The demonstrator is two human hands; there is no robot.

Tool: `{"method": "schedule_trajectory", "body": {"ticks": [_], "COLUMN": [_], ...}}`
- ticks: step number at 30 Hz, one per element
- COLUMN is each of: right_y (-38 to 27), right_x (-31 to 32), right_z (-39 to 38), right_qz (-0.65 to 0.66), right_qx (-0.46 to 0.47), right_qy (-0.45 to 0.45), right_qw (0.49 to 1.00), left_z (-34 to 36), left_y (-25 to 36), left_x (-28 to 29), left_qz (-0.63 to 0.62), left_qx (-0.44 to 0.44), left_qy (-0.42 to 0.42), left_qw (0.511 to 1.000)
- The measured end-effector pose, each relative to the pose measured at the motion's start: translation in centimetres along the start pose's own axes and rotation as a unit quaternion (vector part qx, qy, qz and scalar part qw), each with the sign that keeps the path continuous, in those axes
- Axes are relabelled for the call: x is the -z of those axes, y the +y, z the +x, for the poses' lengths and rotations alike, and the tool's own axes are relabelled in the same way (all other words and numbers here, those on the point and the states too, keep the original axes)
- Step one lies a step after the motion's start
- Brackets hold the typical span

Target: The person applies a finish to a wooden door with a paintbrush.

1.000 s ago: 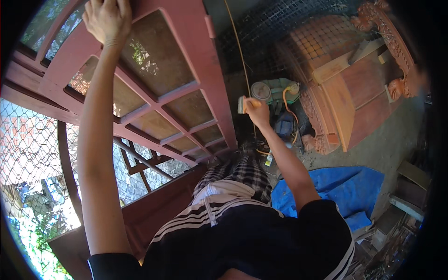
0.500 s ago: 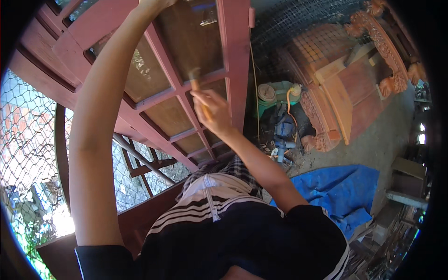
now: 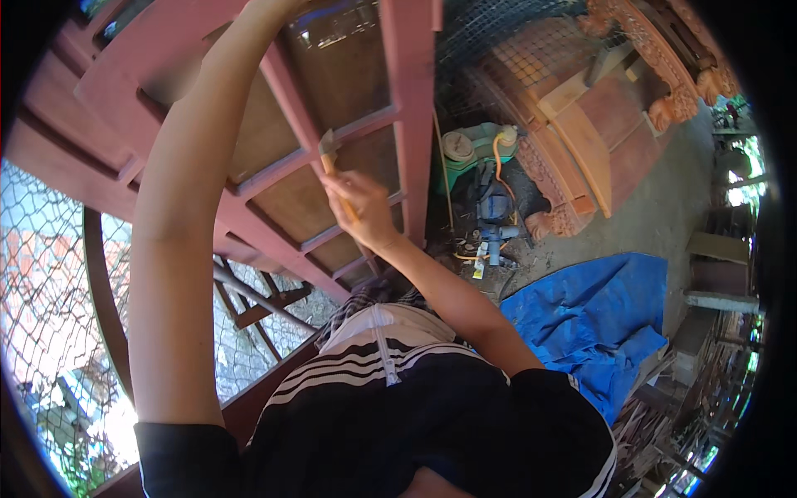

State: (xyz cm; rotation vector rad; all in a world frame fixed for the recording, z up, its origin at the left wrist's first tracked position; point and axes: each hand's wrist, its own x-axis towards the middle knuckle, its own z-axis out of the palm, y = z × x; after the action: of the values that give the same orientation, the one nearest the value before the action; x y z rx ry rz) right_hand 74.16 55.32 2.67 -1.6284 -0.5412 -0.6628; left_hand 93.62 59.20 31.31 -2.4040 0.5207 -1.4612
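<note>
A pink-painted wooden door with several glass panes (image 3: 408, 66) fills the upper middle. My left arm reaches up across it, and my left hand (image 3: 287, 5) is mostly cut off at the top edge, its fingers unseen. My right hand (image 3: 359, 202) grips a paintbrush (image 3: 330, 153) by its yellowish wooden handle, the bristles up against the door's muntin where bars cross between panes.
At the right are carved wooden furniture (image 3: 573, 141), a green machine with an orange hose (image 3: 461, 143), a blue pump (image 3: 495, 203) and a blue tarp (image 3: 594, 315) on the concrete floor. Wire mesh fencing (image 3: 46, 282) stands at the left; stacked boards (image 3: 718, 249) line the far right.
My right hand with the brush has moved left from beside the door onto its bars, lately shifting slightly further left. My left hand has risen mostly out of view.
</note>
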Motion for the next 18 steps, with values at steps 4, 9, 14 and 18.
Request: {"method": "schedule_trajectory", "body": {"ticks": [4,9,14,18], "right_y": [-1.5,-0.8,-2.2,-4.8], "right_x": [-0.2,-1.0,-6.5,-9.3], "right_z": [0.4,3.4,-0.3,1.3], "right_qz": [0.051,-0.039,0.059,0.103], "right_qx": [-0.024,0.021,0.022,0.073], "right_qy": [-0.014,0.101,-0.063,-0.11], "right_qw": [0.998,0.994,0.996,0.986], "left_z": [0.3,-1.6,-2.0,-1.9], "left_y": [-3.0,-8.5,-8.3,-8.6], "left_x": [0.3,3.0,2.1,1.4], "left_qz": [-0.025,0.087,0.052,0.054], "left_qx": [-0.072,-0.07,-0.03,-0.052], "left_qy": [-0.01,0.018,0.013,0.04], "left_qw": [0.997,0.994,0.998,0.996]}}
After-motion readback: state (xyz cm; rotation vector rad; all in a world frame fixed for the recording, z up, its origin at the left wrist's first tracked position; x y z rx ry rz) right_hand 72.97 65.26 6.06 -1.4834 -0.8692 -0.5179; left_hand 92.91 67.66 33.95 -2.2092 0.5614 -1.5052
